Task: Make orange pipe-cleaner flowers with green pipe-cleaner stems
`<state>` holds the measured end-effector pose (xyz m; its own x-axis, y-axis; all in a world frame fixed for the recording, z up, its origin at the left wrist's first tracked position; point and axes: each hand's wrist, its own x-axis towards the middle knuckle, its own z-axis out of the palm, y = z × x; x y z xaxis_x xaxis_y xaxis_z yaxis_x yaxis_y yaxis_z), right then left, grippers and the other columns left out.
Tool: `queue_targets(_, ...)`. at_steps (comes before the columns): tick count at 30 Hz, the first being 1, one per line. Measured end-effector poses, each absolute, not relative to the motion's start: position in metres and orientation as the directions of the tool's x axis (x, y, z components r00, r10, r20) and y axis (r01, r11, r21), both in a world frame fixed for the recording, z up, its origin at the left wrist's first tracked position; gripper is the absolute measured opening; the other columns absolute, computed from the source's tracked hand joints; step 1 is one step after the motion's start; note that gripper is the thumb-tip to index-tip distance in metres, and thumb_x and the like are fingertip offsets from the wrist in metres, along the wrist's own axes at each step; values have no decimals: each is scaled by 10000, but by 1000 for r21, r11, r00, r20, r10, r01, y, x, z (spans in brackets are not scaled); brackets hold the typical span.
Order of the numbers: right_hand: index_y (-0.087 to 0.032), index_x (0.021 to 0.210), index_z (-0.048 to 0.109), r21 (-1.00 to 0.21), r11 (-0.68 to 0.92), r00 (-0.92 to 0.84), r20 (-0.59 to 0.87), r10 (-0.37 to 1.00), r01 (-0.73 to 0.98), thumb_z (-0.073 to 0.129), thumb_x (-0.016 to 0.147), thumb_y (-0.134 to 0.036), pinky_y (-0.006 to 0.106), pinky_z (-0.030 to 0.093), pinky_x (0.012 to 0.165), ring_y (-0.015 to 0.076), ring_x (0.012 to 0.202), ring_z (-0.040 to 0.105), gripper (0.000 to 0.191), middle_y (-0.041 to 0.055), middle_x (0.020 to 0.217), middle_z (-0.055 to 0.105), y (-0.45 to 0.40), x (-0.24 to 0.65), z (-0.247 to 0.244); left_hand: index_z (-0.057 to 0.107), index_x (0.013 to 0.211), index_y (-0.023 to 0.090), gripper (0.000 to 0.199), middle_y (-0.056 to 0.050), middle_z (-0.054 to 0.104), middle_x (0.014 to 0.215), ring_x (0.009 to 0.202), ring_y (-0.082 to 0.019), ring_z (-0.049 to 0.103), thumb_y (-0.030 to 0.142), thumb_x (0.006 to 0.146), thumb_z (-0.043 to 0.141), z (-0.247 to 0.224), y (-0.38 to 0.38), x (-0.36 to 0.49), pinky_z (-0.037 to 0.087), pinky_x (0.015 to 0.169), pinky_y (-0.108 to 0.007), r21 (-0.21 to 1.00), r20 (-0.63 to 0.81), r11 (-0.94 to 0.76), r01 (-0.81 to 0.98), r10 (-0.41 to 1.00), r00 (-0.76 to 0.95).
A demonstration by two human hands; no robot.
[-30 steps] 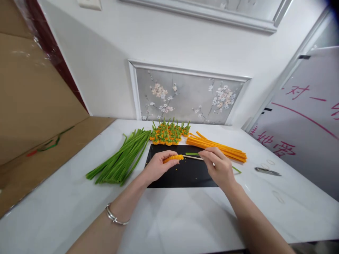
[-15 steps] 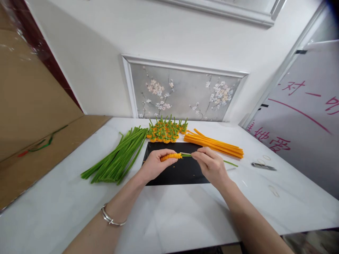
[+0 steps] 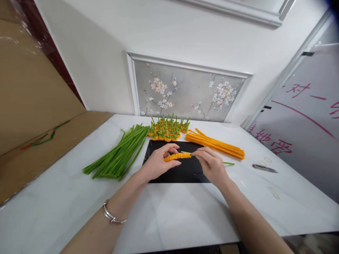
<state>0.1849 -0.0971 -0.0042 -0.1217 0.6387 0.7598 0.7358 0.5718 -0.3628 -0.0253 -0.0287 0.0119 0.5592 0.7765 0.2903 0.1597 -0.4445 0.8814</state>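
A ridged orange coil [image 3: 180, 156] spans the gap between my hands, above a black mat [image 3: 174, 173]. My left hand [image 3: 160, 160] is curved around the coil's left end, thumb below and fingers above, slightly parted. Pinched in my right hand [image 3: 210, 162] is a green stem [image 3: 229, 163] at the coil's right end; its tail sticks out past the hand. A thin pale rod also shows by the right fingertips. Behind the mat stand several small orange pieces with green stems [image 3: 168, 129]. Green stems [image 3: 119, 155] lie left, orange ones [image 3: 215, 144] right.
Small metal snips [image 3: 265, 168] and thin clear rings [image 3: 274, 192] lie on the white table [image 3: 180, 211] at the right. Cardboard [image 3: 53, 141] borders the left side. Behind is a wall with a framed flower panel [image 3: 185, 88]; a written board [image 3: 299, 116] stands right.
The orange coil has shifted right, toward my right fingers, and more of it shows. My left fingers have spread a little. The whole view has shifted slightly.
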Motion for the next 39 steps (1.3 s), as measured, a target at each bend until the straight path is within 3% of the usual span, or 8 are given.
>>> queue_targets(7,-215,929,646,-353,550,-112,759,642,757,412,937,-184,304,526,738,172,832,616,237,69,909,632,-96,188,-5,669,908,163,201,-36,683,896,839,-184,619,292,759,631,12,-27,-26,494,797,-294,850,315,-487,199,774,550)
queue_targets(12,-218,913,644,-342,574,-141,760,635,744,436,934,-182,295,528,730,165,811,623,212,66,913,637,-95,186,-7,710,906,164,204,-26,708,864,800,-179,633,290,763,636,13,-30,-24,492,758,-261,837,307,-494,237,782,543)
queue_targets(19,-216,940,602,-447,546,-97,704,703,709,492,898,-175,280,532,726,158,789,635,125,33,870,662,-96,181,-7,731,983,160,274,-44,741,888,813,-203,664,298,759,655,11,-33,-23,505,780,-289,850,248,-450,274,800,546)
queue_targets(24,-236,1188,546,-457,519,-132,646,752,723,524,868,-163,326,530,825,170,899,634,329,60,1072,642,-94,192,-11,738,960,157,263,-55,744,940,862,-215,671,308,761,655,8,-27,-24,509,806,-293,857,264,-445,260,812,521)
queue_targets(27,-229,1239,529,-412,459,-142,603,785,787,548,859,-180,372,506,870,199,959,625,384,67,1090,652,-90,202,-16,739,946,164,251,-50,742,956,885,-211,669,312,760,659,7,-24,-26,506,812,-280,861,283,-447,244,818,501)
queue_targets(30,-200,1053,643,-339,413,-146,597,789,845,519,890,-222,343,508,765,203,827,646,205,55,887,697,-88,210,-19,738,944,166,247,-42,740,937,865,-201,667,313,765,652,5,-23,-27,504,802,-276,853,284,-456,254,813,508)
queue_targets(32,-196,986,672,-279,388,-165,585,794,879,487,911,-227,299,491,694,186,754,645,202,49,817,698,-88,213,-18,735,949,161,251,-42,739,926,850,-197,665,307,764,651,4,-23,-26,505,793,-275,850,269,-456,263,806,526)
queue_targets(39,-215,1127,641,10,174,-157,480,863,985,477,904,-153,258,392,591,170,713,646,283,30,839,714,-94,209,-11,733,966,155,260,-44,743,957,880,-199,665,273,744,666,0,-26,-23,492,811,-264,826,253,-478,297,786,564)
